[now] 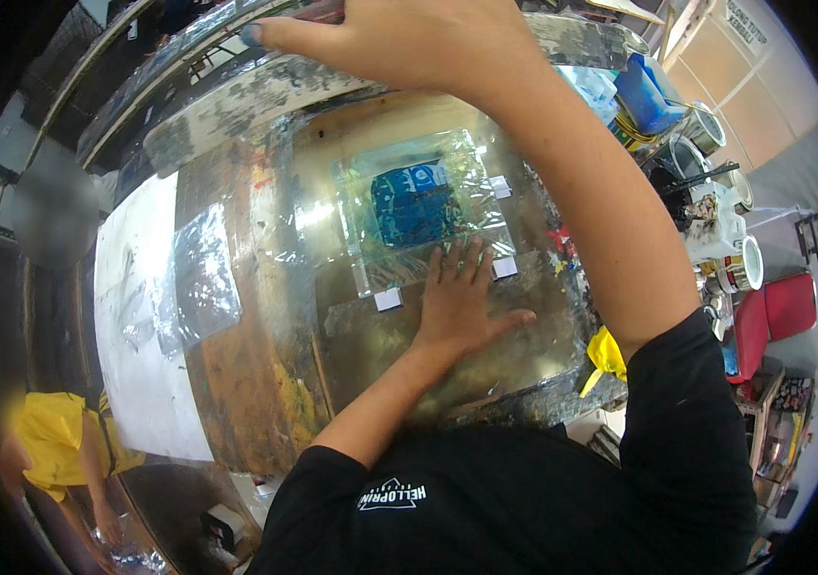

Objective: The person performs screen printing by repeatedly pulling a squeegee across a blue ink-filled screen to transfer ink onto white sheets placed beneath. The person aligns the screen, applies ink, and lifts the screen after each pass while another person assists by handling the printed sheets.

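My left hand [457,307] lies flat with fingers spread, its fingertips on the lower edge of a clear plastic sheet [361,259]. Under or on that sheet shows a dark blue printed patch [414,206] with lighter lettering. Small white tabs [388,299] sit around the sheet's edges on the worn work table [380,355]. My right arm reaches across to the far side, and my right hand [399,43] is at the top edge of the view. Its thumb stretches left with a blue stain at the tip; the other fingers are out of view.
White paper [136,383] and another clear sheet [203,278] cover the table's left. Paint cans [746,264] and a blue container [648,96] stand at the right, near a yellow cloth [605,359] and a red chair [773,311]. A person in yellow [54,431] works at lower left.
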The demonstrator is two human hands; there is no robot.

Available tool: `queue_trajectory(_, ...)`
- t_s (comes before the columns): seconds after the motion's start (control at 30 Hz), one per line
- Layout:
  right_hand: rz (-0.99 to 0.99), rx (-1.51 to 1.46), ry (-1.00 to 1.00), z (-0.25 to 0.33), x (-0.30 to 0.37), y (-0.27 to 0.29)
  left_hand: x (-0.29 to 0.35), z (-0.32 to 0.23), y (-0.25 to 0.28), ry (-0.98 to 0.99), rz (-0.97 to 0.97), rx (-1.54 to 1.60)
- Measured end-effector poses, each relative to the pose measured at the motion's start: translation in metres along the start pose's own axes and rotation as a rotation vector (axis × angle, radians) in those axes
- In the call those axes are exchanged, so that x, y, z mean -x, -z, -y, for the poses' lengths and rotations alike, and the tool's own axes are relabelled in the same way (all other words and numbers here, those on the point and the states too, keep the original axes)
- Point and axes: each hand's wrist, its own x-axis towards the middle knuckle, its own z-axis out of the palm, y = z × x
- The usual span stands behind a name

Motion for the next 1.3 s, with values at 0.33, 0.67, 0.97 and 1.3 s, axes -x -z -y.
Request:
queue_trajectory(0.33,0.214,0.016,-0.031,0.012,0.086,-0.044,0.069,0.099,0.172,0.437,-0.661,1.141)
queue_trajectory(0.67,0.737,-0.053,-0.277,0.061,0.230,-0.089,0.124,0.123,0.041,0.597,-0.470,0.092)
queue_trajectory(0.97,0.397,0.022,-0.173,0.030,0.215,-0.151,0.127,0.128,0.037,0.577,-0.447,0.124)
queue_trajectory(1.3,0.600,0.018,-0.220,-0.071,0.097,-0.231,0.129,0.127,0.038,0.507,-0.529,0.147)
